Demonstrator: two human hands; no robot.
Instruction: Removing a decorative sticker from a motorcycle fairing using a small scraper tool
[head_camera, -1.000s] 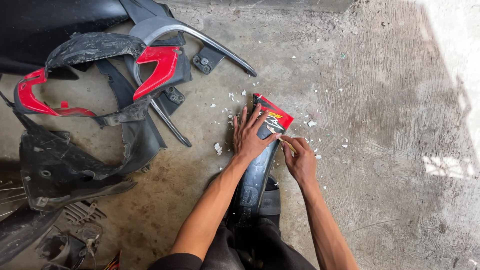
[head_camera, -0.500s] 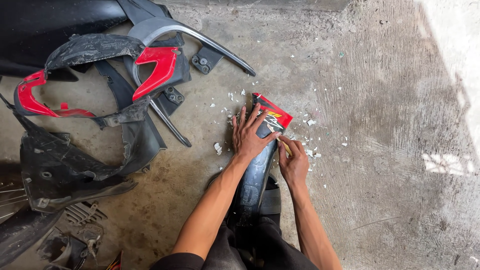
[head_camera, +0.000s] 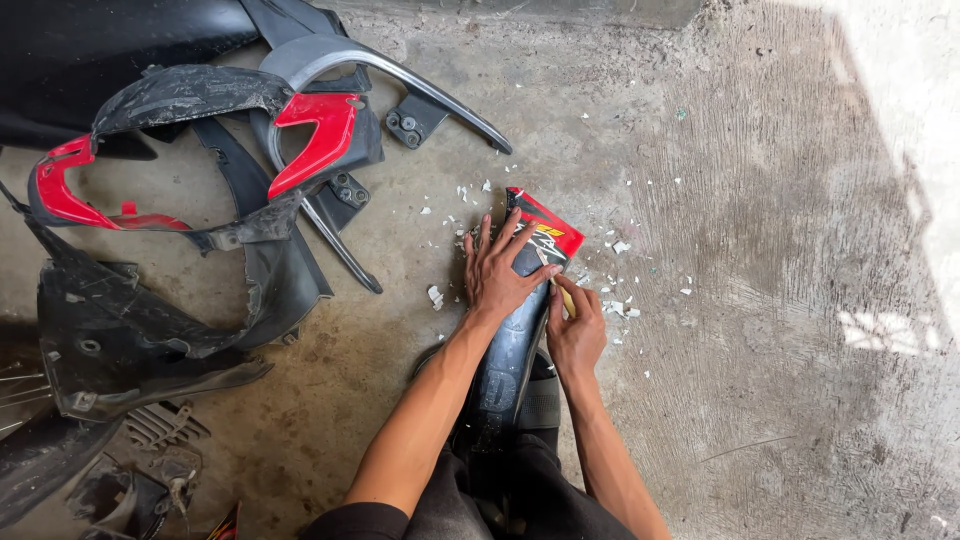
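Note:
A long black plastic body panel (head_camera: 503, 365) with a red stickered tip (head_camera: 548, 225) lies on the concrete floor in front of me. My left hand (head_camera: 496, 275) presses flat on the panel just below the red tip, fingers spread. My right hand (head_camera: 574, 328) rests on the panel's right edge and is closed around a small yellowish scraping tool (head_camera: 566, 297), whose tip touches the sticker area. Small white flakes (head_camera: 618, 303) are scattered around the tip.
A pile of black and red scooter body panels (head_camera: 200, 200) fills the left side, with a grey grab rail (head_camera: 400, 85) on top. More dark parts (head_camera: 140, 470) lie at lower left. Bare concrete floor (head_camera: 780, 300) stretches to the right.
My right hand has slid slightly toward me along the panel's right edge with the tool. My left hand stays pressed on the panel.

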